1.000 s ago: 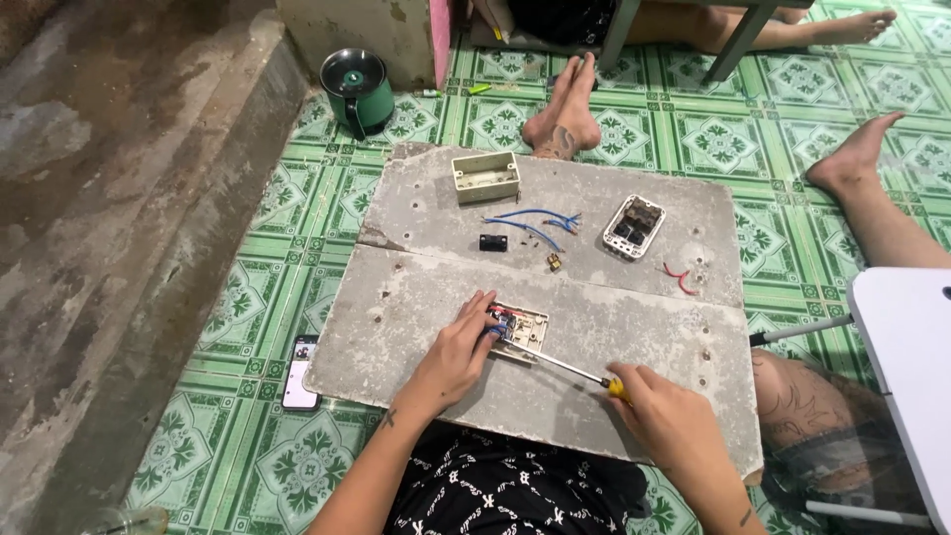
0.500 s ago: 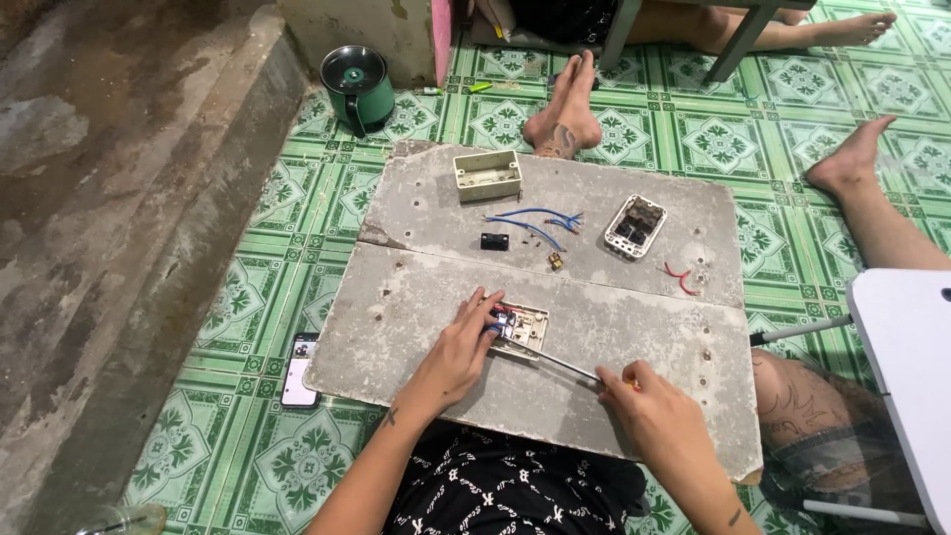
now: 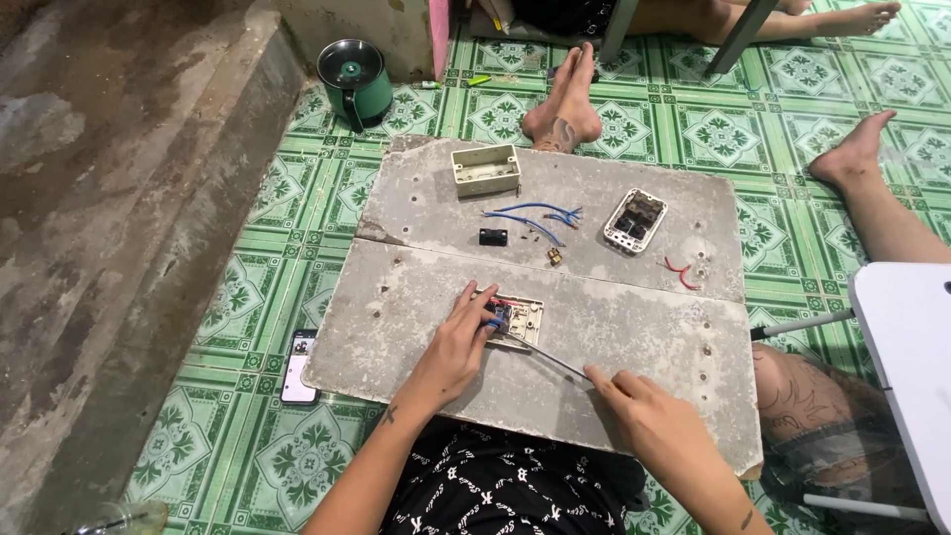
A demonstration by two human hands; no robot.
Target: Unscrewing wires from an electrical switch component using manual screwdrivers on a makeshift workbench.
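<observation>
My left hand [image 3: 455, 349] presses its fingers on a beige switch plate [image 3: 519, 319] lying on the grey board [image 3: 614, 327], pinching a small dark part with red and blue wires at the plate's left side. My right hand [image 3: 661, 423] grips a screwdriver [image 3: 550, 359]; its metal shaft slants up-left and its tip meets the switch plate beside my left fingers. The handle is hidden inside my fist.
Farther back on the board lie a beige wall box [image 3: 485, 169], blue wires [image 3: 535, 216], a small black part [image 3: 492, 236], another switch module [image 3: 635, 219] and red wire bits [image 3: 680, 272]. A phone [image 3: 298, 367], a green pot [image 3: 355, 81] and other people's feet [image 3: 565, 99] are nearby.
My right hand slid along the screwdriver and closed over the yellow handle, which no longer shows. The left hand stayed on the switch plate.
</observation>
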